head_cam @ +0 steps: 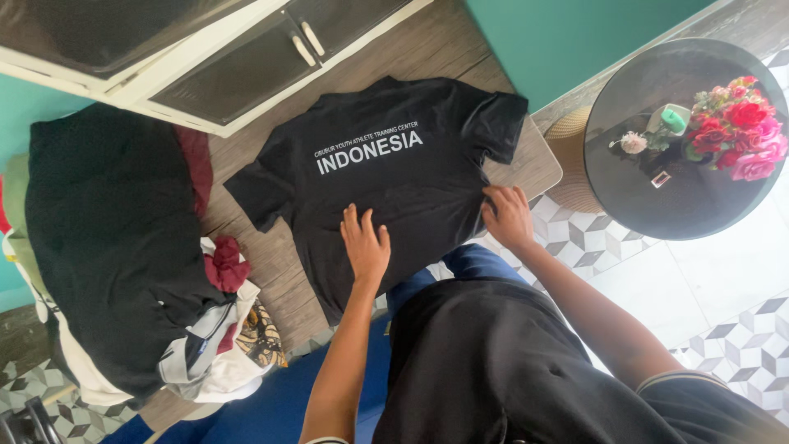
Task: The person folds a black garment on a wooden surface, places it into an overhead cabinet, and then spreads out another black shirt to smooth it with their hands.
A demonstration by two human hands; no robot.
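Head view: both hands (flat) press black T-shirt.

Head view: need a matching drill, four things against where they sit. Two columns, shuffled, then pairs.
1. black short-sleeved T-shirt
2. heap of mixed clothes
3. bunch of red and pink flowers
4. right hand

A. on the round dark glass table
B. on the shirt's right edge
C. spread flat on the wooden table
D. piled left of the shirt

Pairs: 1-C, 2-D, 3-A, 4-B
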